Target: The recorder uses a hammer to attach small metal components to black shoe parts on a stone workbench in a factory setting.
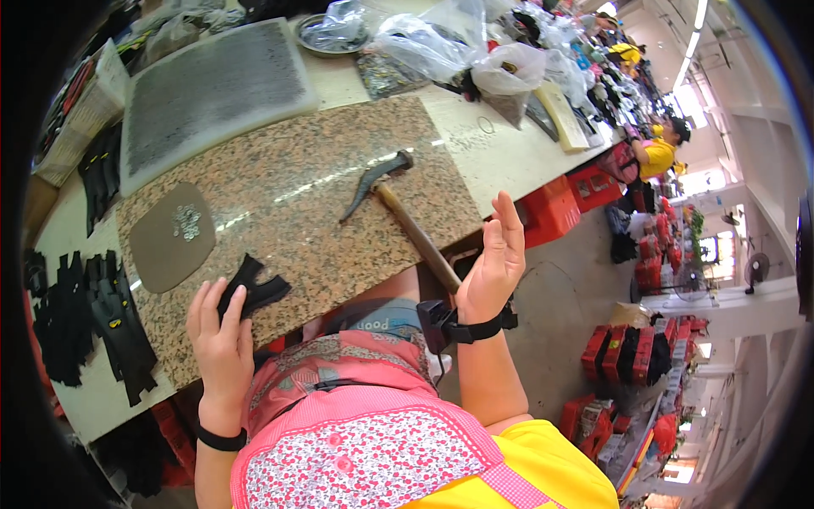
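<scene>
My left hand (220,343) is at the near-left edge of a speckled stone slab (339,254). Its fingers are stretched out, with the tips over the left end of a small black forked piece (264,288) lying on the slab. My right hand (492,276) is raised off the slab's right corner, open, fingers extended upward and nothing visible in it. Beside it runs the wooden handle of a hammer (415,229), whose dark, curved metal head lies on the slab. A brown rounded pad (165,254) at the left carries a cluster of small metal rings or eyelets (187,222).
Black strap-like pieces (119,327) lie in stacks left of the slab. Behind it are a worn translucent board (216,93), a round dish (326,42) and clear plastic bags (432,47). Red crates (547,212) stand beyond the right edge; a person in yellow (657,157) is farther off.
</scene>
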Demonstrator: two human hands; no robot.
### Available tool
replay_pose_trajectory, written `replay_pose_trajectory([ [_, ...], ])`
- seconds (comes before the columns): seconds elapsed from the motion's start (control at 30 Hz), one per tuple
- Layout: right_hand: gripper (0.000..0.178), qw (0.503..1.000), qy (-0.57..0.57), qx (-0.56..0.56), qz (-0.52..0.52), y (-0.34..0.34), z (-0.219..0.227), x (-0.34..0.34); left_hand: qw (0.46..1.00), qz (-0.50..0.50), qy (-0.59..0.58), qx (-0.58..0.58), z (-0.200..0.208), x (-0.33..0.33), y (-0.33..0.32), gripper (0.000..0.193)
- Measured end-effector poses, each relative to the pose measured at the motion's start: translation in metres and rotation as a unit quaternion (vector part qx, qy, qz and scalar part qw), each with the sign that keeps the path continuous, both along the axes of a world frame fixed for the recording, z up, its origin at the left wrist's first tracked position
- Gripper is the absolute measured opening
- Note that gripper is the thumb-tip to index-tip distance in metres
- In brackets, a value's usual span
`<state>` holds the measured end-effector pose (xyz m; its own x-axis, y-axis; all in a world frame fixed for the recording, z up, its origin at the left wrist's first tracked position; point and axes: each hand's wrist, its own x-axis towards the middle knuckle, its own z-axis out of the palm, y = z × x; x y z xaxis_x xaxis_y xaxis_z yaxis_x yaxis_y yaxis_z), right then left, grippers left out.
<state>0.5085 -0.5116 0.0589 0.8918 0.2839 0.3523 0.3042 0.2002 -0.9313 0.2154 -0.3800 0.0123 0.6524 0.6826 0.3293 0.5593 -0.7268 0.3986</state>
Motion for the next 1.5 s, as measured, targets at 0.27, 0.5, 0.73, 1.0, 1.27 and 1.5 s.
replay_pose_trajectory([
  [0.27,0.042,0.968,0.207,0.121,0.079,-0.003,-0.003,-0.014,0.931,-0.208,-0.234,-0.19,0.039,0.064,-0.037,0.02],
  [0.5,0.04,0.949,0.266,0.132,0.11,0.016,-0.018,-0.043,0.903,-0.309,-0.213,-0.21,0.046,0.089,-0.064,0.041],
  [0.73,0.027,0.987,0.146,0.043,0.049,0.036,-0.021,-0.064,0.91,-0.287,-0.233,-0.189,0.032,0.094,-0.077,0.036],
  [1.0,0.027,0.98,0.185,0.058,0.046,0.041,-0.029,-0.061,0.9,-0.271,-0.252,-0.231,0.03,0.093,-0.077,0.03],
  [1.27,0.027,0.97,0.229,0.07,0.046,0.042,-0.032,-0.056,0.863,-0.257,-0.253,-0.354,0.031,0.092,-0.079,0.029],
  [1.5,0.026,0.963,0.255,0.067,0.048,0.044,-0.038,-0.056,0.879,-0.251,-0.239,-0.328,0.026,0.093,-0.078,0.031],
])
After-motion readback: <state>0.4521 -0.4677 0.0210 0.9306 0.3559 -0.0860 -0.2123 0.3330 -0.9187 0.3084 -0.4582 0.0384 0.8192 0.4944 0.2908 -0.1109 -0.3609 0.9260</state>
